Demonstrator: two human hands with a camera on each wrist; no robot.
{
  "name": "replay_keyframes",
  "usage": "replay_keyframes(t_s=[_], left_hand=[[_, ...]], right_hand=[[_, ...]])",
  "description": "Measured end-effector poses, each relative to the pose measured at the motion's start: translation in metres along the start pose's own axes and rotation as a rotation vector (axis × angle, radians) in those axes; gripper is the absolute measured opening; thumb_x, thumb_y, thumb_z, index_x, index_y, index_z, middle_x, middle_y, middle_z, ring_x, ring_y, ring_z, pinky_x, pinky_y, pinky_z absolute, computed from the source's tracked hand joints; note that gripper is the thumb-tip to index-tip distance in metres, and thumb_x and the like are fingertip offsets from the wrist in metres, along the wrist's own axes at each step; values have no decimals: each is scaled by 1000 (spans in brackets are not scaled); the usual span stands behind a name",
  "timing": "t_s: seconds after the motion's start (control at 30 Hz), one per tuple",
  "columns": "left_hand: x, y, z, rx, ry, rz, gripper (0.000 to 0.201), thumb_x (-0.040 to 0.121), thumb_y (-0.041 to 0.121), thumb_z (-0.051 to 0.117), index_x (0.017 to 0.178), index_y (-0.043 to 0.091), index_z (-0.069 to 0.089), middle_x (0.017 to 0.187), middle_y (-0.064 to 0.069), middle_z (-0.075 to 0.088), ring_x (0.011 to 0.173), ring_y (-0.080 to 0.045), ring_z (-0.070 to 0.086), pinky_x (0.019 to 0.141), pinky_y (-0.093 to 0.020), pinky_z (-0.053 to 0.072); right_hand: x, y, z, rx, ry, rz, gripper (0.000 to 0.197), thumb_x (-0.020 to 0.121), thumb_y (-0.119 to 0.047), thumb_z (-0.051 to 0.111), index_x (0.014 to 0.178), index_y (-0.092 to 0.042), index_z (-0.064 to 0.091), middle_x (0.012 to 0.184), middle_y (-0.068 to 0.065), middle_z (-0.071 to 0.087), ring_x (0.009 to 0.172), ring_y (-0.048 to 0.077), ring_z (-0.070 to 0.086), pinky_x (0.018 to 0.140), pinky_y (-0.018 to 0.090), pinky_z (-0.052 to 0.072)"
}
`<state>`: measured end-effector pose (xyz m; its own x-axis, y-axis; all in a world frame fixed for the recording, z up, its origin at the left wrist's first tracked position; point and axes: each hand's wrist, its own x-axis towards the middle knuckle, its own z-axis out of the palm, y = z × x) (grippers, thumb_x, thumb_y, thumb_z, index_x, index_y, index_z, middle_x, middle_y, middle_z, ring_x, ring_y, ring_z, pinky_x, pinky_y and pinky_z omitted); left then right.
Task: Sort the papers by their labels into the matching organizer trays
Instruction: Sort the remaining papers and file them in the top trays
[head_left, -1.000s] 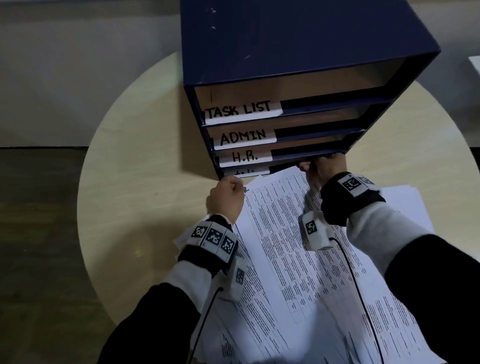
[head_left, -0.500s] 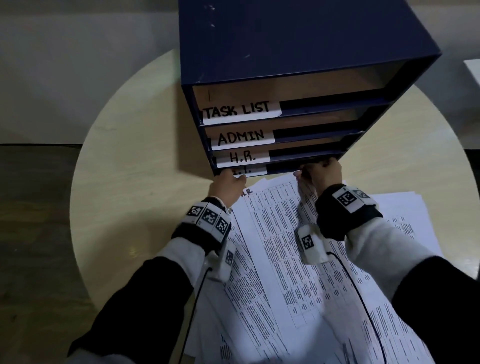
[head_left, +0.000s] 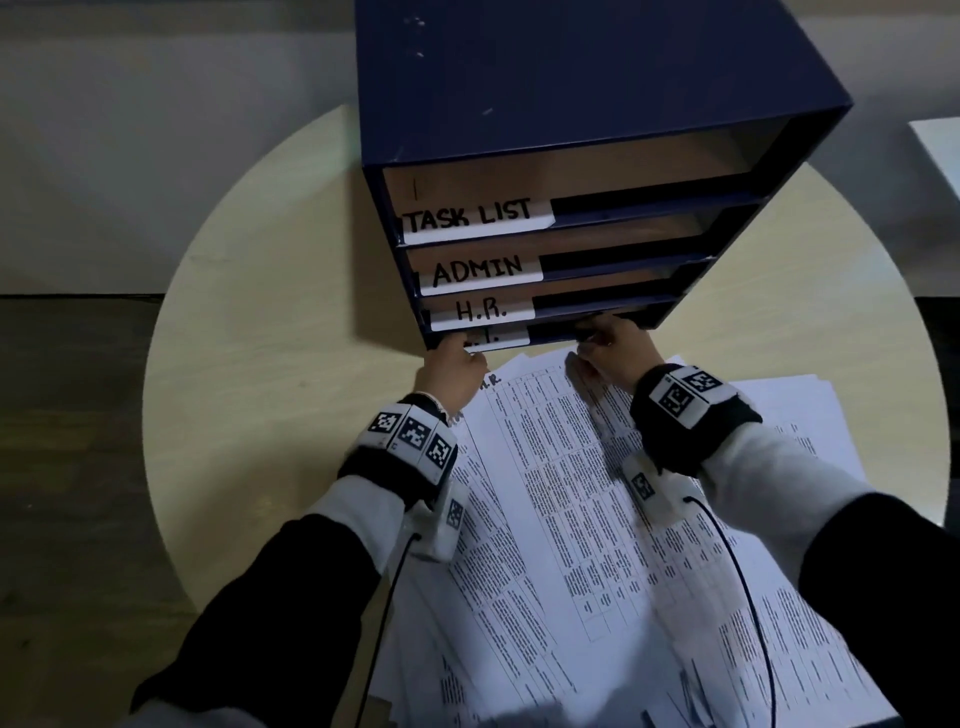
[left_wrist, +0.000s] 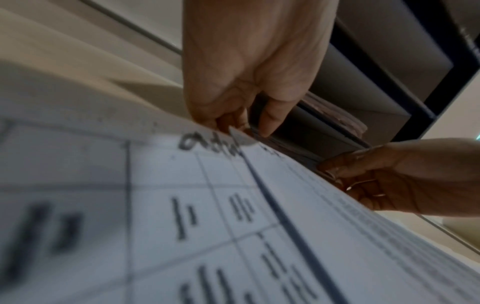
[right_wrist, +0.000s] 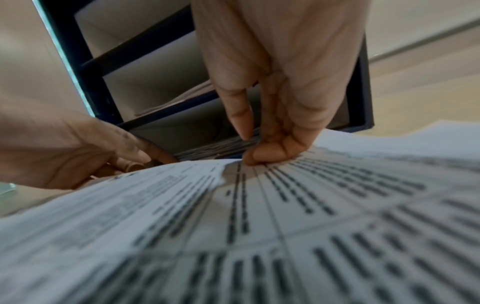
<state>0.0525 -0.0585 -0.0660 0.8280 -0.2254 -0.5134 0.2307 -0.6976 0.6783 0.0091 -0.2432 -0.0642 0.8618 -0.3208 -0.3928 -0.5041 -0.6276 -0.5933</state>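
Observation:
A dark blue organizer (head_left: 571, 93) stands on the round table, its trays labelled TASK LIST (head_left: 470, 215), ADMIN (head_left: 478, 270) and H.R. (head_left: 480, 310). The lowest label (head_left: 501, 336) is partly hidden. My left hand (head_left: 452, 364) and right hand (head_left: 615, 345) are both at the mouth of that lowest tray. The left hand (left_wrist: 241, 125) pinches a sheet's near corner there. The right hand (right_wrist: 252, 148) pinches paper edges at the tray front. Most of that sheet is hidden inside the tray. A pile of printed papers (head_left: 561, 519) lies under my wrists.
The pale round table (head_left: 260, 364) shows bare wood left of the organizer. More sheets (head_left: 789, 415) fan out to the right of the pile. A white object (head_left: 940, 150) sits at the far right edge. Dark floor (head_left: 62, 415) lies beyond the table's left rim.
Both hands have moved forward to the bottom tray's mouth. The sheet they held above the pile has slid into that tray and is almost out of sight.

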Motion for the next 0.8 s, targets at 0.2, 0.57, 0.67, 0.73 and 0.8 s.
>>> replay_keyframes(t_s=[0.2, 0.57, 0.67, 0.73, 0.8], left_hand=[[-34, 0, -7, 11, 42, 160, 24, 89, 1, 46, 95, 1, 69, 106, -14, 68, 104, -32, 62, 86, -30, 48], [-70, -16, -2, 206, -319, 125, 50, 94, 7, 50, 141, 11, 35, 148, -12, 35, 62, -9, 56, 55, -19, 48], [-81, -17, 2, 389, -408, 140, 53, 99, 13, 42, 148, 12, 22, 155, -9, 21, 70, -10, 58, 67, -26, 49], [-84, -19, 2, 538, -436, 187, 48, 99, 17, 41, 145, 9, 29, 152, -10, 28, 110, -21, 56, 93, -30, 42], [-86, -20, 0, 610, -455, 194, 45, 99, 19, 41, 142, 7, 35, 149, -10, 34, 131, -26, 39, 103, -29, 32]], right_hand=[[-45, 2, 5, -100, -160, -225, 32, 83, -13, 65, 115, -15, 62, 106, 8, 63, 91, 18, 57, 89, 27, 45], [-100, 10, 37, -245, -86, -264, 64, 75, -10, 70, 131, -18, 41, 132, 9, 39, 116, 30, 47, 97, 37, 42], [-105, 5, 30, -357, -25, -300, 88, 73, -21, 75, 144, -28, 23, 149, 3, 18, 132, 29, 26, 105, 48, 30], [-106, 3, 24, -446, -2, -329, 92, 72, -28, 76, 145, -33, 20, 155, -1, 8, 139, 27, 13, 110, 52, 20], [-105, 3, 18, -520, -6, -343, 78, 75, -32, 73, 141, -33, 32, 155, -3, 10, 142, 26, 7, 112, 56, 9]])
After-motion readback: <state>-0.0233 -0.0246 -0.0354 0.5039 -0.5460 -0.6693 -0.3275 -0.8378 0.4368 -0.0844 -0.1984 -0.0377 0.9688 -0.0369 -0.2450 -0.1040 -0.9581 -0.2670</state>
